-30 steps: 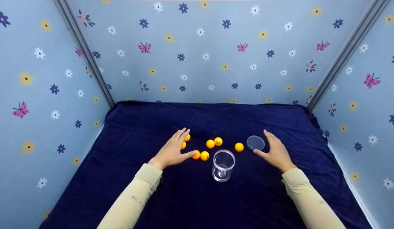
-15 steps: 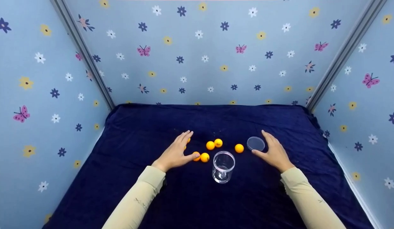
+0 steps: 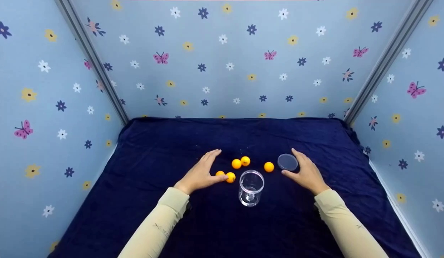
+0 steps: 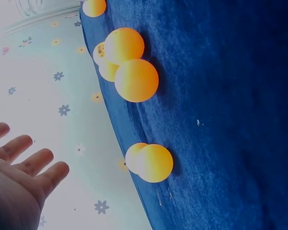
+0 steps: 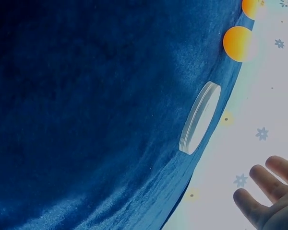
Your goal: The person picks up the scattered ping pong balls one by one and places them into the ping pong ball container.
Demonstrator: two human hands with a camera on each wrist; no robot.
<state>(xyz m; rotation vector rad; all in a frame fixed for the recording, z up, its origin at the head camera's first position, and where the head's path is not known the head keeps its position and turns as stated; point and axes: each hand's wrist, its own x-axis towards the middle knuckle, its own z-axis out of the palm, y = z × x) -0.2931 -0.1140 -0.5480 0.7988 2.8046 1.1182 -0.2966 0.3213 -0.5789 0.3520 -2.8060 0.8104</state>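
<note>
**Balls loose, jar empty, lid off**

While your left hand (image 3: 202, 173) lies flat with its fingers straight, its thumb touches one of two orange balls (image 3: 230, 177) lying just left of the clear jar (image 3: 251, 187); two more balls seem tucked under your palm in the head view, and the left wrist view shows several close by your spread fingers. Your right hand (image 3: 306, 172) is likewise relaxed and flat, holding nothing, with the clear lid (image 3: 287, 162) just beside its thumb, to the right of the jar and behind it.

Judging from how things lie, nothing has gone in: the jar stands upright and empty with its mouth uncovered, and every ball is out on the dark blue cloth (image 3: 222, 229). A pair of balls (image 3: 241, 162) sits just behind the jar, and a single ball (image 3: 269, 166) lies between the jar and the lid.

You have bare cloth in front of the jar and well behind it. The flowered walls (image 3: 46, 107) stand well apart from the jar on both sides.
</note>
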